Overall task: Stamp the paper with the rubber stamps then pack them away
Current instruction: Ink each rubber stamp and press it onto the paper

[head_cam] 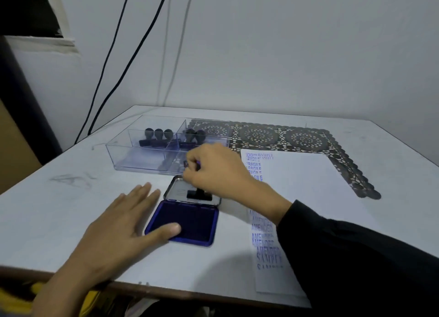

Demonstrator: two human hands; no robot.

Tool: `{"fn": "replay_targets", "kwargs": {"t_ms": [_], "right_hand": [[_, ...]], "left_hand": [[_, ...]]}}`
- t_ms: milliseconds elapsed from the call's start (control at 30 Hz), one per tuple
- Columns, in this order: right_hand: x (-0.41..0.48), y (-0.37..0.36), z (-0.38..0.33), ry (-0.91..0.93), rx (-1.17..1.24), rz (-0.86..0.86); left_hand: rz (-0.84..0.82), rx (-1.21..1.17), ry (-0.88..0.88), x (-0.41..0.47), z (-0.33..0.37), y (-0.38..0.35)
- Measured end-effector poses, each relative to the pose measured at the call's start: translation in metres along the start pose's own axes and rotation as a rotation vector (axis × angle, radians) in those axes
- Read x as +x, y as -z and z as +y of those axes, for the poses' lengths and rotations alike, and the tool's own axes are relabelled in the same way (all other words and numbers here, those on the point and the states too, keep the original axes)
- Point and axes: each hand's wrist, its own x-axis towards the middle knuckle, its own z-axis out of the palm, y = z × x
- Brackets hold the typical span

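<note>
left hand: lower left of centre, palm down, fingers straight and spread, thumb out toward frame right | left forearm: bare, enters from bottom left | right hand: frame centre, knuckles up, fingers curled round the handle of a stamp | right arm: black sleeve, enters from lower right

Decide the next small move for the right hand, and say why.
Probably shift the stamp onto the blue ink pad: the right hand grips it over the open lid, and the left hand steadies the pad with its thumb.
</note>
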Motion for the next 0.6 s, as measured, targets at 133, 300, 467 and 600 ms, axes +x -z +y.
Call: {"fn": "replay_targets", "kwargs": {"t_ms": [133,300,467,600], "right_hand": [[-0.001,-0.022,-0.016,0.067,-0.047,-0.042],[-0.008,-0.038,-0.023,0.168,-0.196,0.109],[-0.017,-0.045,-0.025,0.192,-0.235,0.232],[-0.017,-0.049,-0.022,0.194,-0.216,0.229]], "left_hand": [[-0.042,0.055,-0.021,-0.001,-0.003,0.000],[-0.032,0.092,-0.042,-0.002,-0.005,-0.001],[-0.031,0.116,-0.040,-0.002,-0.002,-0.001],[-0.014,0.094,-0.044,-0.003,-0.004,-0.003]]}}
